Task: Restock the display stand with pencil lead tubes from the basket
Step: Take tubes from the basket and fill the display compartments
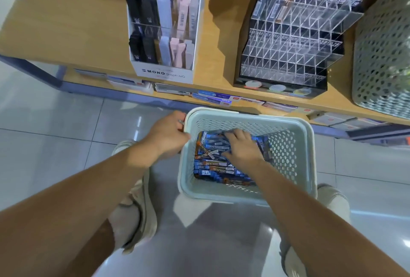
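Basket [288, 154] w/ lead tubes [213, 168] under R hand [241, 148]

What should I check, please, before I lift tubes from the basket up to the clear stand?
1. Left hand holds the basket at its rim: ok.
2. Right hand is on the lead tubes: ok.
3. Tubes actually gripped: cannot tell.
4. Acrylic stand has free slots: ok.
5. Lead grade matches the target slot: cannot tell.
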